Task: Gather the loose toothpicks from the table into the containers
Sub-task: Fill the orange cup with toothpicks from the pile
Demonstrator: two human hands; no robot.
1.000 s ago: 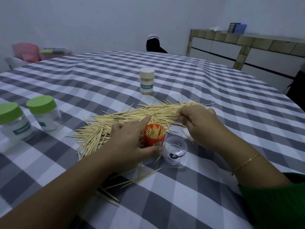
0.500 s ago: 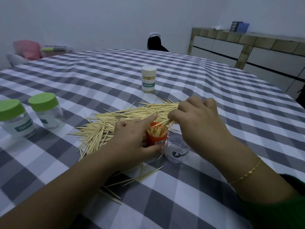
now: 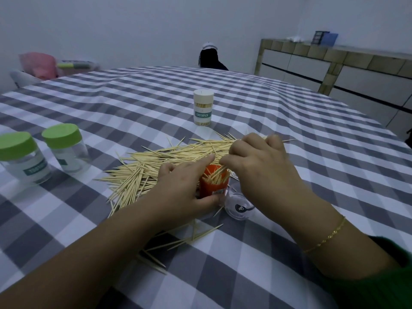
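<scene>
The word TOOTHPICK reads in white on a green band across the white-capped container [image 3: 203, 107], which stands upright on the checked desk [image 3: 289, 134] beyond the orange container [image 3: 213, 182]. To the far left of the orange container, two clear jars with green lids stand upright; the nearer jar [image 3: 21, 158] carries a green label on which only "TOO" can be made out, and the label on the second jar [image 3: 66, 148] is too small to read. A clear lid [image 3: 238, 207] with a dark mark on it lies just right of the orange container. The left hand [image 3: 178, 188] grips the orange container, thumb at its base and index finger stretched past the rim. The right hand [image 3: 256, 168] pinches a small bundle of toothpicks [image 3: 219, 172], tilted with their lower ends inside the orange container. The loose pile of toothpicks [image 3: 156, 166] spreads left of and behind the orange container, most lying with their long axes running roughly left to right across the desk. A few stray toothpicks [image 3: 196, 236] lie in front of the container.
</scene>
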